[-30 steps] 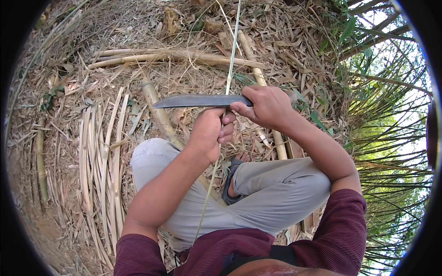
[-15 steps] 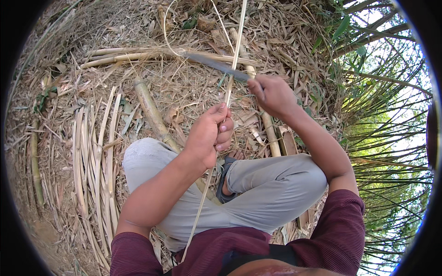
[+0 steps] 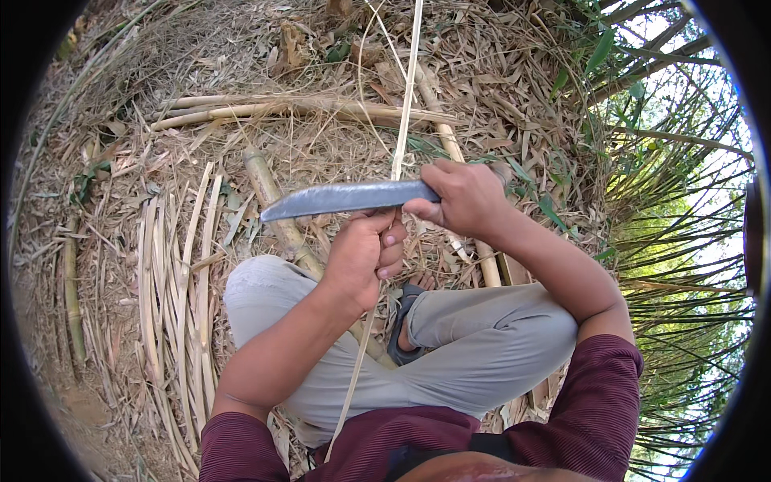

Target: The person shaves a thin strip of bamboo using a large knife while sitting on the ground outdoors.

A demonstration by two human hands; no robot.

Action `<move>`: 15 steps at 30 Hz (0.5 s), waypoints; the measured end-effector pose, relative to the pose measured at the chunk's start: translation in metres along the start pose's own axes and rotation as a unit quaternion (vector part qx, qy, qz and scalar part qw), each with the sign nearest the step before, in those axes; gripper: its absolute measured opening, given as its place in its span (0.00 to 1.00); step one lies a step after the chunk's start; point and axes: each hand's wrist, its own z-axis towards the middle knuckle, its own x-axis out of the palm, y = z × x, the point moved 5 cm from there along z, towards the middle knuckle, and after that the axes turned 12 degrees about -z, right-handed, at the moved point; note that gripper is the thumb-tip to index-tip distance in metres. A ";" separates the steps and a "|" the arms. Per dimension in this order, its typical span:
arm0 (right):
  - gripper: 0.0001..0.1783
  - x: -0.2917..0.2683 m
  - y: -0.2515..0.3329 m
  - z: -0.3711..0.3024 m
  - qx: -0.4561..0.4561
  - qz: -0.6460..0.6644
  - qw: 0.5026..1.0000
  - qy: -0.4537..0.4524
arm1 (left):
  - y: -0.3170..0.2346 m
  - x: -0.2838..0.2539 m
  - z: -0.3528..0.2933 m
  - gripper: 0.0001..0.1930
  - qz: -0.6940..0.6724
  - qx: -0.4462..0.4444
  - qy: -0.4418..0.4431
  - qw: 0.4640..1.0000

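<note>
My right hand (image 3: 466, 197) is closed round the handle end of a machete (image 3: 345, 199). Its broad grey blade points left and lies across a long, pale bamboo strip (image 3: 408, 100), just above my left hand (image 3: 368, 253). That hand is closed on the strip, thumb on top and fingers curled under. Below it, the strip's tail runs down over my lap; above, it stretches away to the top of the view. A thinner curled sliver (image 3: 363, 76) hangs beside the strip near the blade. The handle is mostly hidden in my fist.
Several split bamboo strips (image 3: 181, 297) lie in a bundle on the left. A bamboo pole (image 3: 269, 185) rests by my left knee, another (image 3: 438, 108) beyond my right hand. Cut lengths (image 3: 233, 115) lie farther off among dry leaves. Green bamboo growth (image 3: 675, 233) stands at right.
The machete has come down the strip towards my left hand, its blade turning from slanted to nearly level with its flat showing. My left hand keeps its hold; the thin sliver has shifted right.
</note>
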 end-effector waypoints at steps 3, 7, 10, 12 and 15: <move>0.33 0.009 -0.039 0.011 0.021 -0.005 0.999 -0.042 | -0.011 0.002 -0.003 0.10 -0.008 0.025 0.013 1.000; 0.35 0.035 -0.040 0.039 -0.037 -0.025 0.997 -0.068 | -0.027 -0.009 0.001 0.11 0.023 0.086 -0.045 0.995; 0.36 0.049 -0.042 0.058 -0.095 -0.008 0.987 -0.133 | -0.041 -0.016 0.003 0.11 0.058 0.118 -0.068 0.989; 0.36 0.070 -0.052 0.065 -0.088 -0.014 0.989 -0.114 | -0.033 -0.028 0.000 0.11 0.028 0.108 -0.085 0.990; 0.39 0.089 -0.093 0.076 0.042 0.008 0.995 -0.088 | -0.030 -0.031 0.001 0.12 0.049 0.096 -0.099 0.989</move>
